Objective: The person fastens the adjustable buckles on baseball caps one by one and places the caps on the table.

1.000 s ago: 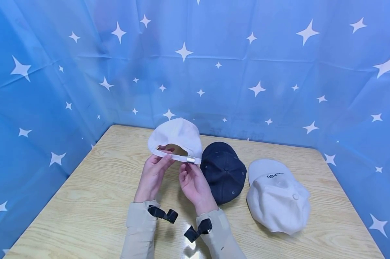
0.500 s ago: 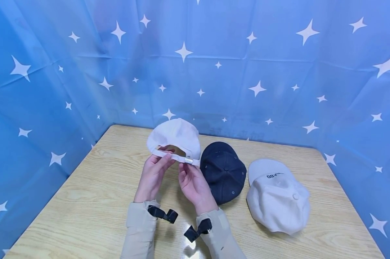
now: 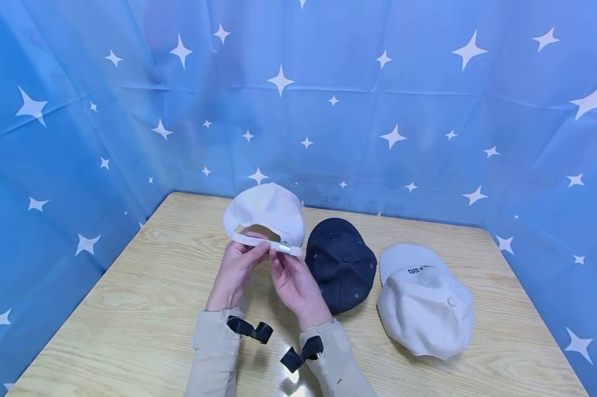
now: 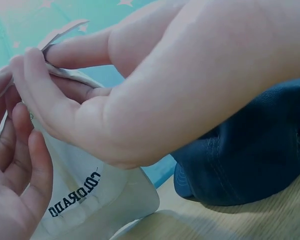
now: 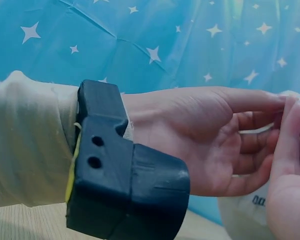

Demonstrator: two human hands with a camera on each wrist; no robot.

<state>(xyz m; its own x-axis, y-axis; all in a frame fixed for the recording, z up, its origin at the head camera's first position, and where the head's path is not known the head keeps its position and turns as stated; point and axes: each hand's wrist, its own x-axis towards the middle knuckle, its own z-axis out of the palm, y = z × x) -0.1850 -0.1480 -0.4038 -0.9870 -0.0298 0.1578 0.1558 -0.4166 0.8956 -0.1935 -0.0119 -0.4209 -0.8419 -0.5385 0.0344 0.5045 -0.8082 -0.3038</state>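
Where the two hands meet, just above the table's middle, a white cap [image 3: 264, 209] is held off the wood by its rear strap [image 3: 251, 239]. Left hand [image 3: 236, 270]: fingers and thumb curled, strap pinched at about 10 o'clock of the metal buckle [image 3: 289, 250]. Right hand [image 3: 292, 281]: fingertips pinched on the strap close beside the buckle; palm turned up.

Adjacent items, reckoned from the hands:
- Navy cap [image 3: 342, 263], crown up, at 3 o'clock, just beside the right hand, resting on the table [image 3: 129, 309].
- Second white cap [image 3: 424, 300], lettered brim toward the backdrop, farther out at 4 o'clock, touching or nearly touching the navy cap.
- Blue star-print backdrop [image 3: 427, 110], enclosing the table from 9 through 12 to 3 o'clock.
- Beige sleeves and black wrist mounts, at 6 o'clock.

Risk, as judged: the strap is thin and taken only at the fingertips, so it could slip free under a pull, and the held cap could drop onto the navy cap; with too sharp a pull, the strap end could be drawn right out of the buckle.

View notes: the buckle and the whole layout are given only by the head view. "COLORADO" lettering [image 4: 74, 195] on the held cap's front is shown in the left wrist view alone. The left hand's cupped palm [image 5: 210, 145] is seen plainly in the right wrist view.
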